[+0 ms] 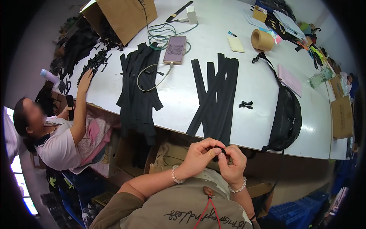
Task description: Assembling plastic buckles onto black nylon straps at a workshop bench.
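Just off the table's near edge, my left hand (202,155) and my right hand (232,162) meet in front of my chest. Both are closed, thumbs and fingertips pinching a small dark piece (221,150), mostly hidden by the fingers; whether it is the end of a black strip cannot be made out. Directly beyond them lie several long flat black strips (219,95), like zipper tape, some crossing and reaching the edge. A few small black pulls (246,104), resembling zipper sliders, sit right of these strips.
A thicker pile of black strips (139,87) hangs over the edge at left, beside a cabled phone (175,49). A co-worker (61,137) reaches into small black parts (95,63). A black waist bag (286,118), tape roll (262,40) and paper bag (129,19) stand around.
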Motion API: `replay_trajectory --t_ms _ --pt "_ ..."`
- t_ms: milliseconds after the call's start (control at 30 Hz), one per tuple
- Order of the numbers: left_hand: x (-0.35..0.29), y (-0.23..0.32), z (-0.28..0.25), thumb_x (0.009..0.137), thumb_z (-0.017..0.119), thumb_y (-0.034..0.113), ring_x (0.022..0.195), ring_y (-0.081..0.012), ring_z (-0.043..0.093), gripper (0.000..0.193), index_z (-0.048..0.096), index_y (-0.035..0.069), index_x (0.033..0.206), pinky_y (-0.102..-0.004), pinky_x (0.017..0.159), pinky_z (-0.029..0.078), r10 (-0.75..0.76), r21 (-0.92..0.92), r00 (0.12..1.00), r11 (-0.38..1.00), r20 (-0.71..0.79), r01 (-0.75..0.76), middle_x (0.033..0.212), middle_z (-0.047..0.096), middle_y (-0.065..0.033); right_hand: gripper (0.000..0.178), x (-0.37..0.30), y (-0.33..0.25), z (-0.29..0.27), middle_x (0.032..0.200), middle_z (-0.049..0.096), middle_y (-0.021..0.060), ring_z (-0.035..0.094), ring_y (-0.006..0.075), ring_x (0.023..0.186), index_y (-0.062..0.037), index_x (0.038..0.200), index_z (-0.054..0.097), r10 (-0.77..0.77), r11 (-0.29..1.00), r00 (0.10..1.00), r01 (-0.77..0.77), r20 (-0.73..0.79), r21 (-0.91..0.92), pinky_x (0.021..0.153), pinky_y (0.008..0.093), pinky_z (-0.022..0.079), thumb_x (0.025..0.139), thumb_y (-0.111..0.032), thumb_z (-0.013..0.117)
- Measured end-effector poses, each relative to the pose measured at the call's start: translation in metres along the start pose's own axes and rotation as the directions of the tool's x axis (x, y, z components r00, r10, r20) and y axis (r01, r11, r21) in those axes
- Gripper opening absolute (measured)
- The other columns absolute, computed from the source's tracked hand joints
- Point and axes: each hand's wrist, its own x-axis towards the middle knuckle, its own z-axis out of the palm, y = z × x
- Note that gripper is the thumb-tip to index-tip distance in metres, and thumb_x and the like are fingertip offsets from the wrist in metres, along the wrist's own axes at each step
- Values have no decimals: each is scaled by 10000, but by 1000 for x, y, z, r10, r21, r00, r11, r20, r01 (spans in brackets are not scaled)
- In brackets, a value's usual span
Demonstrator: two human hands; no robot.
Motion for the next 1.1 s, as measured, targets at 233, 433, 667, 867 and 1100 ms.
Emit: replay_trajectory --t_ms 233,433,667,867,1100 --pt "0 15 -6 809 641 -28 847 -96 547 163 637 -4 970 -220 746 462 247 210 968 945 48 -252 940 578 -53 89 3 3 7 706 553 92 524 183 562 0 792 580 -177 984 981 175 -78 -26 489 257 410 737 36 640" --pt "-2 10 -8 767 667 -64 850 -90 540 305 607 -7 1061 -215 732 465 266 141 963 953 41 -270 956 584 -44 119 -2 10 7 770 598 118 583 218 638 3 849 612 -214 976 969 216 -119 -3 557 278 465 741 40 646" --pt "0 9 -12 745 693 -61 863 -83 539 329 599 -16 1057 -218 761 474 294 153 954 942 61 -300 951 583 -37 114 -2 10 8 767 601 113 585 218 638 -1 864 622 -181 983 976 184 -123 12 563 278 468 760 -6 668" --pt "2 14 -17 776 685 -11 844 -70 542 272 644 20 1043 -215 741 482 182 251 973 944 138 -213 910 580 -25 96 -1 10 10 735 586 108 570 213 612 7 840 599 -173 985 976 174 -129 -3 538 272 444 777 -28 663" --pt "6 10 -17 800 664 -1 786 -71 570 212 670 15 1011 -205 686 485 92 131 990 986 103 -106 911 617 -37 81 1 5 6 678 547 101 528 201 539 12 813 577 -85 996 996 85 -18 23 490 274 408 778 -22 641"
